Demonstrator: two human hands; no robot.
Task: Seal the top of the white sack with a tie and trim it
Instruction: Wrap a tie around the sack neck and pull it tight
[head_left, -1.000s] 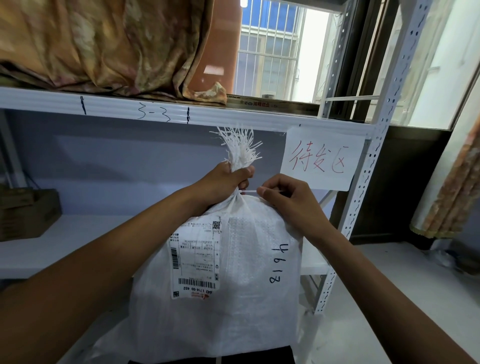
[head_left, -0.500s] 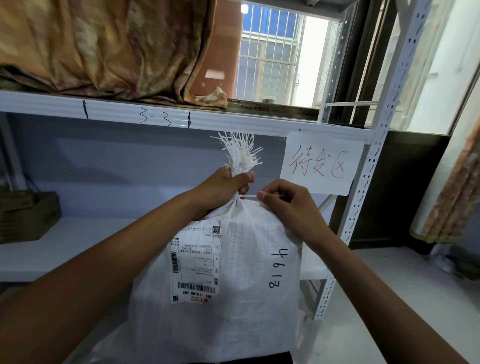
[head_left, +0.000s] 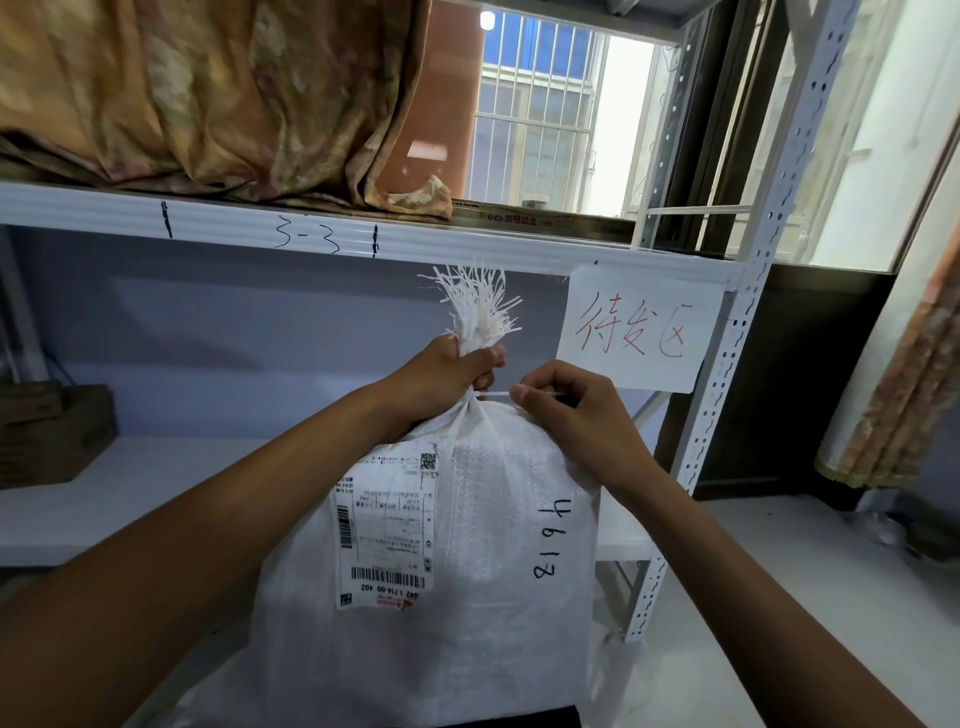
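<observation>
A white woven sack (head_left: 498, 545) stands in front of me, with a shipping label (head_left: 387, 530) and the handwritten number 4613 on its side. Its top is gathered into a neck with frayed white strands (head_left: 478, 306) sticking up. My left hand (head_left: 447, 371) grips the gathered neck just below the fray. A thin white tie (head_left: 496, 397) runs sideways from the neck to my right hand (head_left: 566, 410), which pinches its free end between thumb and fingers. How far the tie wraps round the neck is hidden by my left hand.
A white metal shelf rack (head_left: 748, 322) stands behind the sack, marked 3-3, with a paper sign in red writing (head_left: 636, 332). Folded patterned cloth (head_left: 208, 93) lies on the upper shelf. A brown box (head_left: 52, 431) sits at the left. A window is beyond.
My right hand has shifted slightly to the right, drawing the tie out sideways from the neck. My left hand keeps its grip on the gathered top.
</observation>
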